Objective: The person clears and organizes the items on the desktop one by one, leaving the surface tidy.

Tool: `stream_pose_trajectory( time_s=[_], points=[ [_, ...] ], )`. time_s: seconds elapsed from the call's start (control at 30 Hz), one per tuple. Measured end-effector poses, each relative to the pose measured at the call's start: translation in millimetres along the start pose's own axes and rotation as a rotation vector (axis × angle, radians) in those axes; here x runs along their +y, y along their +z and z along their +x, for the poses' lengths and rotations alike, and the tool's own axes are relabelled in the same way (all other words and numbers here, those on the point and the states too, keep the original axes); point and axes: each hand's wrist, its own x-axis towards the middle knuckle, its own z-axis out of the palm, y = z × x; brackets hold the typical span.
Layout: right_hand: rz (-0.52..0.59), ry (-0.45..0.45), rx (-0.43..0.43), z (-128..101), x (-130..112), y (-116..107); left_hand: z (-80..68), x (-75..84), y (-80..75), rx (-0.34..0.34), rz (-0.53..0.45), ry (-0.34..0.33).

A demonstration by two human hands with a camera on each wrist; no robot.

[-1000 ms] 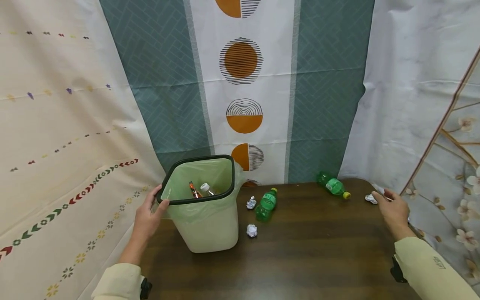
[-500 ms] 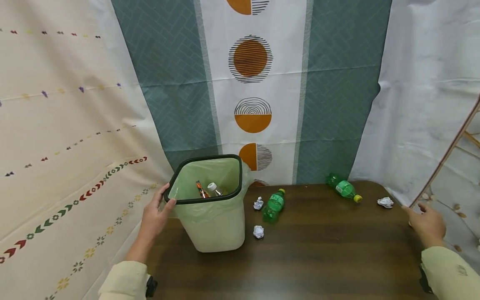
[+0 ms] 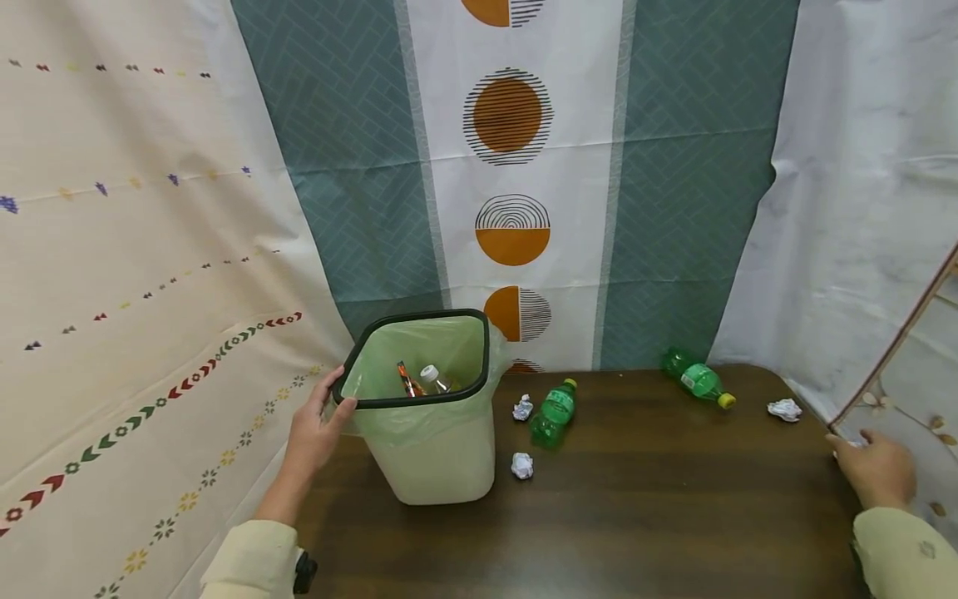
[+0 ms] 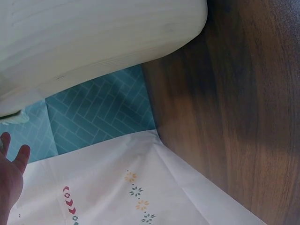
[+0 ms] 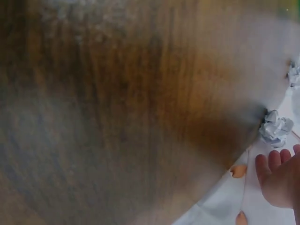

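Note:
My left hand (image 3: 310,433) grips the left corner of the trash bin (image 3: 437,470), thumb at the front rim and fingers along the side. Inside the bin's pale green liner lie an orange wrapper (image 3: 407,380) and a clear bottle with a white cap (image 3: 434,378). At the table's right edge, my right hand (image 3: 879,470) has its loosely bent fingers beside a crumpled paper ball (image 5: 276,129). In the right wrist view this ball shows just beyond the fingertips; contact is hard to tell. Another crumpled paper ball (image 3: 784,409) lies farther back.
Beside the bin, two paper balls, a rear one (image 3: 522,408) and a front one (image 3: 522,466), lie near a green bottle (image 3: 554,413). A second green bottle (image 3: 698,378) lies at the back. Patterned cloths (image 3: 509,183) hang around the dark wooden table (image 3: 636,516).
My right hand has moved right and down, away from the rear paper ball to the one at the table's edge. The view has turned slightly right. My left hand keeps its place on the bin.

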Motion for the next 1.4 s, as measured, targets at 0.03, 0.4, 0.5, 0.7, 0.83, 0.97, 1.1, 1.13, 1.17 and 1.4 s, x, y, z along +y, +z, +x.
stream_pose_trajectory(
  time_s=[0.03,0.4,0.5,0.7,0.83,0.97,1.1,1.13,1.17,1.4],
  points=[
    [-0.009,-0.001,0.004,0.3,1.1,1.1,0.1,0.0,0.0,-0.002,0.002,-0.002],
    [-0.070,-0.175,-0.047,1.8,9.5,8.6,-2.3,1.1,-0.9,-0.001,0.006,0.023],
    [-0.069,-0.203,-0.050,-1.6,4.7,7.3,-2.9,1.7,-1.9,0.007,0.010,0.028],
    [-0.029,-0.201,-0.029,-5.5,-4.1,7.0,-2.6,2.4,-3.3,0.011,0.009,0.024],
    [-0.003,-0.215,0.005,-5.8,-3.2,6.7,-2.4,3.4,-2.6,-0.003,0.006,0.010],
    [0.005,-0.245,0.053,-4.6,-5.0,5.2,-2.2,4.1,-1.8,-0.006,0.000,0.006],
    [0.027,-0.227,0.072,-5.9,-14.2,-1.7,-1.5,4.7,-0.7,-0.009,-0.005,0.003],
    [0.033,-0.222,0.074,-6.9,-17.7,-3.9,-1.4,4.8,-0.4,-0.010,-0.007,0.000],
    [0.036,-0.211,0.072,-8.2,-22.0,-6.4,-1.3,4.3,-0.1,-0.009,-0.008,-0.001],
    [0.050,-0.162,0.049,-12.5,-49.7,-11.8,-2.4,3.8,-1.7,-0.004,-0.006,-0.020]
  ],
)
